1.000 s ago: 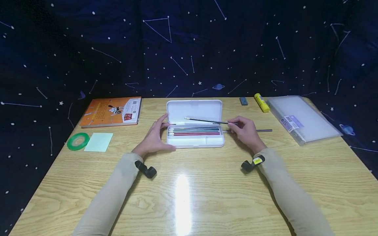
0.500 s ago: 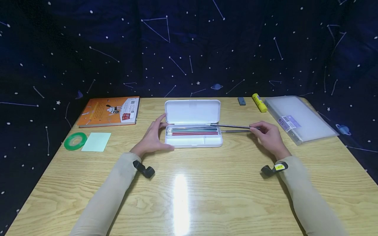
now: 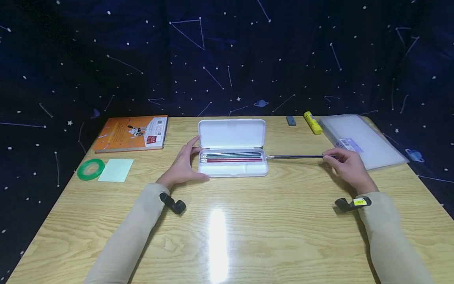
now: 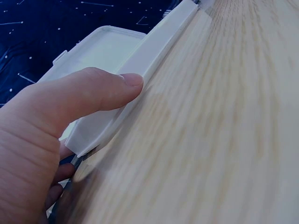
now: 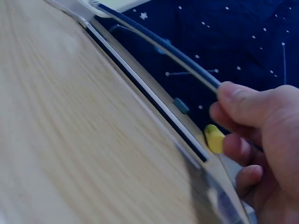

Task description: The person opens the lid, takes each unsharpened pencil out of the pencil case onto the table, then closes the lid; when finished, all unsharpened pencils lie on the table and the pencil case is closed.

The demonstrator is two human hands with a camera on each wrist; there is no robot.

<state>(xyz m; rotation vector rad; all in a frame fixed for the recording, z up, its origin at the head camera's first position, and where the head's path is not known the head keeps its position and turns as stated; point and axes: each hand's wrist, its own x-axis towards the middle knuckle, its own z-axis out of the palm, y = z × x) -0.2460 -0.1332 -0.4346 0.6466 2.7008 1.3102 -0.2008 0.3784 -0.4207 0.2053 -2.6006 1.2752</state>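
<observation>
A white pencil case (image 3: 220, 170) lies with its lid (image 3: 231, 134) raised, several dark, green and red pencils (image 3: 232, 157) side by side in its back section. My left hand (image 3: 181, 165) grips the case's left end, thumb along the front wall and fingers behind. To the right of the case, my right hand (image 3: 345, 163) pinches a dark pencil (image 5: 173, 51) near one end between thumb and fingers. Another dark pencil (image 5: 145, 88) lies on the table below it; in the head view the two overlap almost in one line.
A blue eraser (image 3: 291, 121), a yellow glue stick (image 3: 312, 123) and a clear binder (image 3: 372, 144) are at the back right of the wooden table (image 3: 276, 221). On the left are an orange book (image 3: 120, 134), green tape (image 3: 82, 170) and pale sticky notes (image 3: 116, 170).
My right hand has moved right with its pencil, from over the case to beyond its right end, above the pencil on the table. The left hand has stayed on the case.
</observation>
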